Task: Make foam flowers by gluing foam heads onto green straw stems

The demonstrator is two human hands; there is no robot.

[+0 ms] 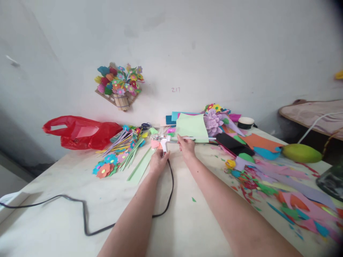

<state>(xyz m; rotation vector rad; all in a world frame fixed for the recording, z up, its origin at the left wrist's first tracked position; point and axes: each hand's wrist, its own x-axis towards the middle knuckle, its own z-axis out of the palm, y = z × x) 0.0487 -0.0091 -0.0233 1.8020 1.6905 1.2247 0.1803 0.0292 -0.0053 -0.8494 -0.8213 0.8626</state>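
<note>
My left hand (pixel 159 162) is closed round the handle of a white glue gun (pixel 165 142), whose nozzle points left. A black cord runs from the bottom of its handle. Behind the gun, my right hand (pixel 186 146) pinches a long pale glue stick (pixel 205 138) that lies in line with the gun's back end. Whether the stick sits inside the gun I cannot tell. A light green foam sheet (pixel 192 125) is just beyond my right hand. Light green strips (pixel 141 166) lie by my left hand, and pink pieces (pixel 154 144) show near the nozzle.
At left are a red plastic bag (pixel 80 134), paper flowers (pixel 105 167) and thin stems (pixel 132 153). The black cord (pixel 85 214) crosses the table front. Rightward lie a black phone (pixel 234 144), a yellow-green oval object (pixel 302 152), a tape roll (pixel 245 122) and colourful scraps (pixel 294 203).
</note>
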